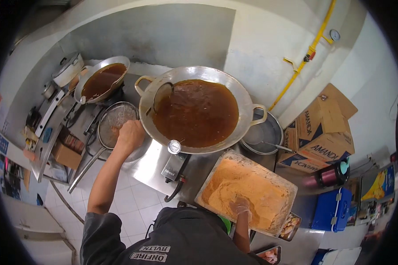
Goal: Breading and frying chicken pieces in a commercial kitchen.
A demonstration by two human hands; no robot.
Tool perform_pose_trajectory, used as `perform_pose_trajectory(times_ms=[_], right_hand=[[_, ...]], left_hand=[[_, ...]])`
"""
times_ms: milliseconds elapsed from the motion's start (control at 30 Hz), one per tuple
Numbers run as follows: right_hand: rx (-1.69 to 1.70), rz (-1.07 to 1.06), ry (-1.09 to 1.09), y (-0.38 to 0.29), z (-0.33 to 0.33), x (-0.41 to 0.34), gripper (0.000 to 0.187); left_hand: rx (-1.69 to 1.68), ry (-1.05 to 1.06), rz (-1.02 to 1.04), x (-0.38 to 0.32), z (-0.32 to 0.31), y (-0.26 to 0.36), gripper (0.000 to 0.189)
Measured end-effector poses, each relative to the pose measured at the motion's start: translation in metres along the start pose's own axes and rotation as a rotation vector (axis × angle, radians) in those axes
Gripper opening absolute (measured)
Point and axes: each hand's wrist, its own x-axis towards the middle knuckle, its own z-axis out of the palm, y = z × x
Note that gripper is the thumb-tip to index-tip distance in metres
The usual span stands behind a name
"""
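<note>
My left hand [131, 135] is curled, beside the left rim of a large metal wok [199, 150] of brown oil [199, 112]; whether it grips anything is unclear. Just behind it, a round mesh strainer [111, 116] with a long metal handle holds some orange-brown crumbs. A wire skimmer [163, 96] leans inside the wok at the left. My right hand [241, 206], in a clear glove, is pressed into orange-tinted flour [262, 198] in a rectangular tub [287, 198]; its fingers are partly covered. A dial thermometer [174, 146] sits at the wok's front rim.
A second wok [102, 81] of brown oil stands back left. Right of the large wok is a metal bowl [267, 129] with a handled strainer. Cardboard boxes [325, 132], a blue cooler [331, 208] and trays of raw meat [290, 227] lie right. A gas burner [172, 169] fronts the wok.
</note>
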Motion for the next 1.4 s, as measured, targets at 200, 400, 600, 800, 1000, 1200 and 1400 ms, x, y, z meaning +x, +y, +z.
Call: perform_pose_trajectory(times_ms=[200,400,600,800,1000,1200,1400], right_hand=[[0.126,-0.01,0.155,-0.007,-0.002,-0.009,0.057],[0.065,0.031,0.03,-0.004,-0.003,-0.007,0.061],[0.074,-0.032,0.08,0.0,0.01,0.004,0.062],[-0.017,0.002,-0.098,0.012,0.023,0.018,0.066],[0.034,-0.044,0.047,0.015,0.027,0.014,0.065],[0.038,0.003,0.029,-0.003,-0.001,-0.002,0.058],[-0.006,-0.007,0.106,0.004,0.013,0.0,0.059]], left_hand=[[-0.009,-0.279,0.343,0.021,-0.002,-0.004,0.019],[-0.395,-0.743,-0.018,0.034,-0.034,0.026,0.022],[-0.573,-0.947,-0.03,0.046,-0.028,0.032,0.04],[-0.812,-1.037,0.031,0.051,-0.03,0.042,0.042],[-1.043,-1.141,-0.21,0.053,-0.031,0.053,0.038],[-1.134,-1.132,-0.21,0.051,-0.026,0.056,0.041],[-1.337,-1.153,-0.235,0.047,-0.01,0.061,0.039]])
